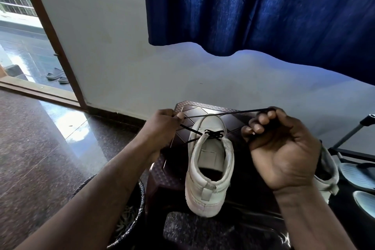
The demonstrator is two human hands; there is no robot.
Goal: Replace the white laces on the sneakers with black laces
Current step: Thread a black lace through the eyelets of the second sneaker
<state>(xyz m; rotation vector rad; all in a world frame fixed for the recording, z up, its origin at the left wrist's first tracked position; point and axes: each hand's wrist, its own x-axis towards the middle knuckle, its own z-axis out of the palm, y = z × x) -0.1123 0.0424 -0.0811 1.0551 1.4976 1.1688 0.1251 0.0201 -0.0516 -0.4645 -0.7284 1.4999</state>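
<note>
We are pinching the black lace between the fingers of our left hand and curling those of our right hand round its other run, drawing both taut over the white sneaker on the dark stool. Tugging unevenly, we are risking one end running short or the sneaker tipping off.

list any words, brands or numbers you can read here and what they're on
None: no text is readable in this view.
white sneaker: the pale patch on its tongue is too blurred to show any mark.
black lace, held by the left hand and right hand: no print.
brown stool: embossed pattern only, no letters.
blue curtain: plain.
</note>
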